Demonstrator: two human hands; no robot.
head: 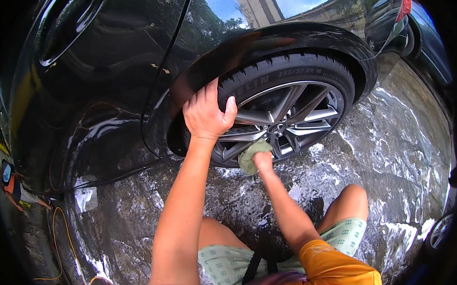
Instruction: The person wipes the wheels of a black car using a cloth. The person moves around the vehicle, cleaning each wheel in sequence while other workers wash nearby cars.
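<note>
My left hand [209, 112] rests with its fingers apart on the edge of the wheel arch and the tyre of a black car [110, 63]. Lower and to the right, my right hand [262, 160] grips a green cloth [252, 156] against the lower spokes of the alloy wheel [277, 128]. The fingers of that hand are partly hidden by the cloth. The black rubber tyre [305, 64] surrounds the wheel and bears raised writing. Above it curves the glossy fender, which mirrors trees and sky.
Wet, foamy concrete ground [371, 167] lies under and around my knees. At the lower left run a yellow hose [65, 222] and other lines. Another person [18, 190] is bent at the far left. Another car [419, 38] stands at the upper right, and part of a wheel [440, 230] shows at the right edge.
</note>
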